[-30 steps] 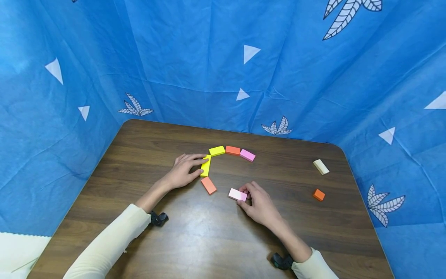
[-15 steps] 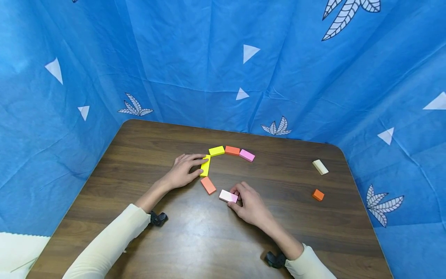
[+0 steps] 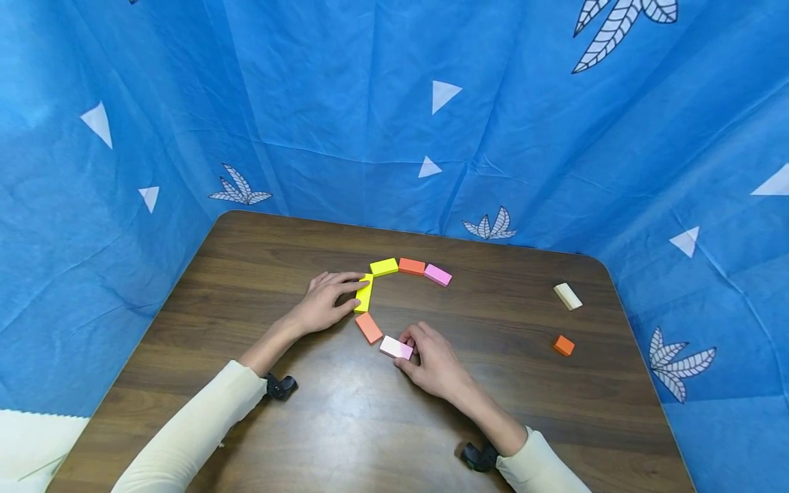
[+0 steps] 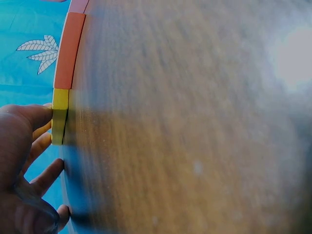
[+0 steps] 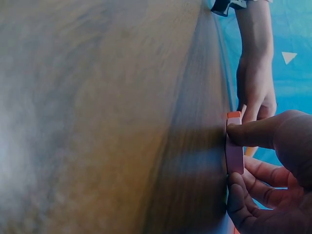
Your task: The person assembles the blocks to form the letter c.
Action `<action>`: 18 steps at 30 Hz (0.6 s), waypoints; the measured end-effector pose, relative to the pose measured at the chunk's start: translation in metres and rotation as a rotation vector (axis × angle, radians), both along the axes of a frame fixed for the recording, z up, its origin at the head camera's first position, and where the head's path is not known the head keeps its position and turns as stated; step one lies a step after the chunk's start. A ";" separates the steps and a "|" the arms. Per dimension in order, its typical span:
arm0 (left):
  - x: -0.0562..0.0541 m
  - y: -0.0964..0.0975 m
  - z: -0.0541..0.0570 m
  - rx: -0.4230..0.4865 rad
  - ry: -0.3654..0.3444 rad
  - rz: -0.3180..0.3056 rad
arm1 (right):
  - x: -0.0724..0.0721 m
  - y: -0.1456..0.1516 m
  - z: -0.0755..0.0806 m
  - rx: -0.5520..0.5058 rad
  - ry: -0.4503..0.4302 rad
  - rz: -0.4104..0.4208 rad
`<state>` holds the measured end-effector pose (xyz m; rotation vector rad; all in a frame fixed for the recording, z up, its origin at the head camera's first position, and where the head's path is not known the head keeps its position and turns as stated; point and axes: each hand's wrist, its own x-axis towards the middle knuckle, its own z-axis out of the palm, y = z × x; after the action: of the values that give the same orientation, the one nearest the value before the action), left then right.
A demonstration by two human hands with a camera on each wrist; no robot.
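Observation:
Several small rectangular blocks form a curved row on the table. My left hand [image 3: 323, 301] has its fingers extended onto a yellow block [image 3: 364, 301], thumb tip at the near end and fingertips at the far end; the left wrist view shows the thumb against this yellow block [image 4: 59, 122]. Just nearer lies a salmon block [image 3: 369, 329]. My right hand [image 3: 434, 363] pinches a light pink block [image 3: 394, 348] between thumb and fingers, its left end close to the salmon block's near corner. In the right wrist view, the thumb lies over the pink block [image 5: 235, 158].
Behind the hands, another yellow block [image 3: 383, 266], a red-orange block [image 3: 411, 266] and a darker pink block [image 3: 437, 275] continue the curve. A cream block [image 3: 568, 296] and a short orange block [image 3: 564, 345] lie at the right. Blue patterned cloth [image 3: 345, 185] surrounds the wooden table [image 3: 308, 438].
My right hand has slid the light pink block leftward over the table, up close to the salmon block. My left hand has stayed at the yellow block.

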<state>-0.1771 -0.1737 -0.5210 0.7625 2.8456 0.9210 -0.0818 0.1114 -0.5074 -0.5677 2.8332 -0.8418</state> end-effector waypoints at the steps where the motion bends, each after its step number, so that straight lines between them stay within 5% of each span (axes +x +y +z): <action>1: 0.000 0.000 0.000 0.001 0.000 0.000 | 0.000 0.000 0.000 0.001 -0.001 -0.001; 18: -0.002 0.000 -0.002 0.000 -0.005 0.003 | -0.001 -0.001 -0.001 -0.029 0.020 0.014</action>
<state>-0.1794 -0.1738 -0.5226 0.7555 2.8430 0.9220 -0.0829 0.1106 -0.5088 -0.6024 2.8362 -0.8812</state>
